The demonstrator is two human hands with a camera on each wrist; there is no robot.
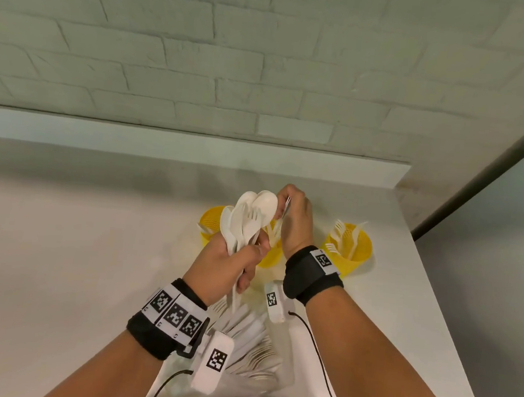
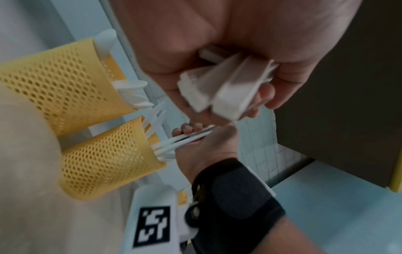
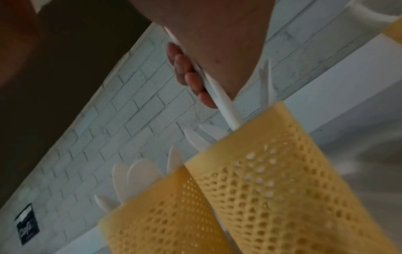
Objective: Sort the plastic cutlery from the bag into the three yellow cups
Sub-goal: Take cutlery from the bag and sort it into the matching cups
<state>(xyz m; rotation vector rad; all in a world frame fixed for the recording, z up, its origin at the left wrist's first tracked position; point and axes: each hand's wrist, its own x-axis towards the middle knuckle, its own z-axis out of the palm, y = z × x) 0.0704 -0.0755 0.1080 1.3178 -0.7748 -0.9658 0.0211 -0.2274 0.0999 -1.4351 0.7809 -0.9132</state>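
My left hand (image 1: 244, 261) grips a bundle of white plastic cutlery (image 1: 249, 219), mostly spoons with a fork, held upright above the counter. Its handle ends (image 2: 224, 89) stick out of my fist (image 2: 256, 96). My right hand (image 1: 287, 205) pinches a few thin white pieces, which look like knives (image 3: 219, 96), and their lower ends dip into the middle yellow cup (image 1: 270, 255) (image 3: 272, 171) (image 2: 108, 158). The left yellow cup (image 1: 210, 225) (image 3: 165, 214) (image 2: 63, 86) holds spoons. The right yellow cup (image 1: 352, 252) holds forks.
The clear bag (image 1: 252, 351) with more white cutlery lies on the white counter (image 1: 78, 246) below my wrists. A white brick wall (image 1: 265, 57) and a ledge stand behind the cups. The counter's right edge (image 1: 435, 290) runs close to the right cup.
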